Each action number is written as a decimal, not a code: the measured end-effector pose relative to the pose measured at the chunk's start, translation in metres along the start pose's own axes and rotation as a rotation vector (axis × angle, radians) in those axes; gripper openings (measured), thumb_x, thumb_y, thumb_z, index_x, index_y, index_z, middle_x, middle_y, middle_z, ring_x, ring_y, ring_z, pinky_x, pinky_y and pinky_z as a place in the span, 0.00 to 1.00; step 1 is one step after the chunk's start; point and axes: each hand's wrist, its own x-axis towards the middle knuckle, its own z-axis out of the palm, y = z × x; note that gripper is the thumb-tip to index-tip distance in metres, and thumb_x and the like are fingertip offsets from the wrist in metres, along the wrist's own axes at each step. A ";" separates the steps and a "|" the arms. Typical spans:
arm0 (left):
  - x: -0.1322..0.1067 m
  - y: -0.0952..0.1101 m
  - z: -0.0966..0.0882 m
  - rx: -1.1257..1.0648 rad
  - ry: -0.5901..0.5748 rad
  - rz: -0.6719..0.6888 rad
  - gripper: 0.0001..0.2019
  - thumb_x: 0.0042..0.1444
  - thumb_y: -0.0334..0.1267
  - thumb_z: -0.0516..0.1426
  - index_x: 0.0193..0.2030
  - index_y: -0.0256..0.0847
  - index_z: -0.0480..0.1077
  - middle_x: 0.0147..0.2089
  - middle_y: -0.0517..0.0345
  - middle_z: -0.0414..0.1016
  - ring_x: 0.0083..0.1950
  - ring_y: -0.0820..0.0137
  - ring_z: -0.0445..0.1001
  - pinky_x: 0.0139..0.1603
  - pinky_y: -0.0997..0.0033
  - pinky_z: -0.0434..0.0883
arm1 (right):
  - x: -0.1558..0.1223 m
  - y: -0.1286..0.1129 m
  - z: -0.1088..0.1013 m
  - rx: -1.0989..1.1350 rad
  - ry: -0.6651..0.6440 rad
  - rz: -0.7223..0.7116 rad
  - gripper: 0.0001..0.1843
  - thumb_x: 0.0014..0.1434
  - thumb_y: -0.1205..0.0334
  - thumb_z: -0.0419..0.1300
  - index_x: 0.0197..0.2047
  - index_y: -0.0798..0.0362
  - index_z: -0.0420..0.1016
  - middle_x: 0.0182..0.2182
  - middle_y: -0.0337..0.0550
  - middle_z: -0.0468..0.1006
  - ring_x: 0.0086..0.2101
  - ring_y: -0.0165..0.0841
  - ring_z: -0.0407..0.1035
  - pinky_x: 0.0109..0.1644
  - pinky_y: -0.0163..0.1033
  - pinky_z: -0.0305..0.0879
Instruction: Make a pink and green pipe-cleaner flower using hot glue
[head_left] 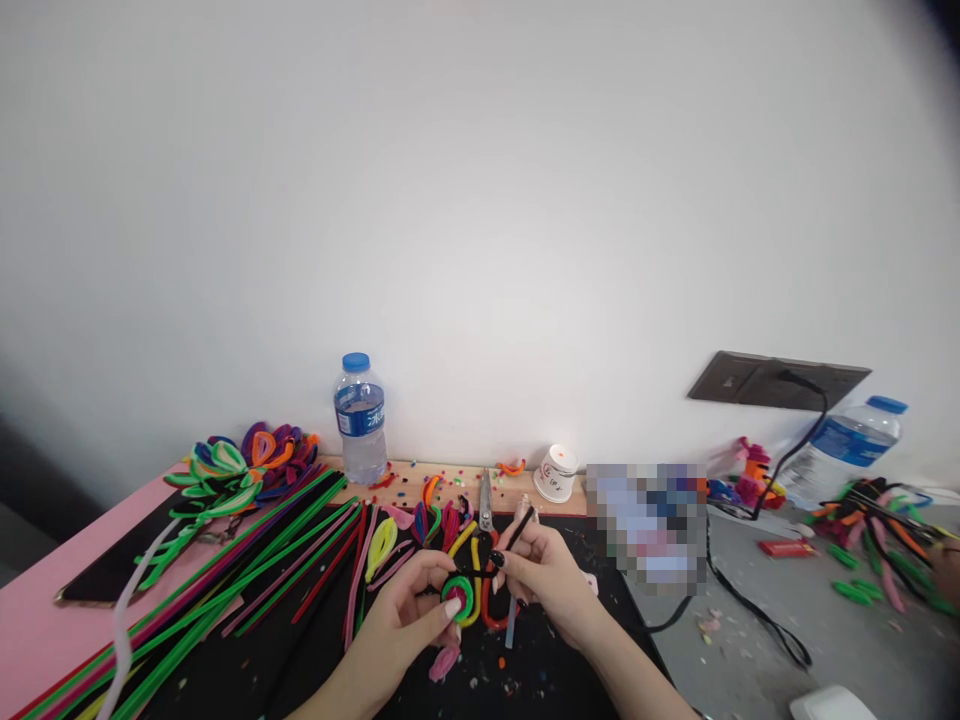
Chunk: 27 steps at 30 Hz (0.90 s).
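Observation:
Between thumb and fingers, my left hand (420, 605) pinches a small coiled disc of pipe cleaner (466, 592), green on the outside and pinkish red in the middle. A black pipe cleaner (484, 573) runs from the disc across to my right hand (541, 570), whose thumb and fingers are closed on it. Its free end sticks up past my right fingertips. Just behind my hands lie scissors (486, 500), blades toward the wall. Yellow and red bent pipe cleaners (491, 610) show between my hands, and a pink piece (444, 662) sits below the left one.
Long pipe cleaners (225, 590) cover the left side, beside a looped pipe-cleaner flower (244, 465). A water bottle (361, 420) and an upturned paper cup (556, 474) stand by the wall. A blurred-out screen (651, 525), black cable (757, 625) and another person's hand (946, 565) are rightward.

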 end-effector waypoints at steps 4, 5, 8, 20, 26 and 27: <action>0.001 0.000 0.000 0.012 0.028 -0.004 0.16 0.44 0.43 0.66 0.38 0.43 0.69 0.32 0.62 0.70 0.25 0.75 0.72 0.26 0.73 0.69 | 0.000 0.000 0.001 0.004 0.003 0.008 0.17 0.46 0.52 0.67 0.27 0.55 0.67 0.15 0.35 0.75 0.11 0.19 0.52 0.16 0.29 0.40; 0.001 0.000 -0.001 0.013 0.034 -0.005 0.16 0.44 0.43 0.66 0.38 0.43 0.69 0.32 0.62 0.70 0.24 0.75 0.72 0.26 0.73 0.69 | -0.001 0.000 0.001 0.006 0.005 0.010 0.17 0.45 0.52 0.67 0.27 0.55 0.67 0.15 0.35 0.75 0.11 0.19 0.52 0.16 0.28 0.40; 0.002 -0.001 -0.002 0.014 0.039 -0.001 0.15 0.44 0.43 0.66 0.37 0.42 0.69 0.31 0.63 0.69 0.24 0.75 0.72 0.25 0.74 0.70 | -0.001 0.001 0.000 0.012 0.003 0.017 0.18 0.46 0.52 0.68 0.27 0.55 0.67 0.16 0.36 0.76 0.11 0.19 0.53 0.15 0.28 0.40; 0.001 -0.006 -0.002 0.049 0.014 -0.029 0.14 0.43 0.43 0.67 0.32 0.39 0.69 0.27 0.63 0.70 0.19 0.74 0.71 0.18 0.77 0.65 | -0.002 -0.002 0.002 0.060 0.029 0.015 0.18 0.47 0.52 0.67 0.28 0.54 0.64 0.15 0.36 0.75 0.10 0.19 0.52 0.15 0.28 0.38; 0.001 -0.014 -0.004 0.058 -0.069 -0.051 0.14 0.45 0.43 0.66 0.31 0.39 0.67 0.17 0.62 0.73 0.17 0.75 0.68 0.18 0.78 0.62 | -0.001 0.003 0.005 0.072 0.059 0.024 0.17 0.48 0.52 0.66 0.28 0.54 0.63 0.15 0.36 0.75 0.11 0.19 0.53 0.15 0.28 0.38; 0.001 -0.015 -0.004 0.065 -0.068 -0.052 0.14 0.45 0.44 0.66 0.31 0.39 0.67 0.17 0.62 0.73 0.17 0.75 0.68 0.18 0.78 0.61 | -0.001 0.003 0.005 0.071 0.061 0.027 0.17 0.48 0.52 0.66 0.28 0.54 0.63 0.16 0.36 0.75 0.11 0.20 0.54 0.15 0.27 0.38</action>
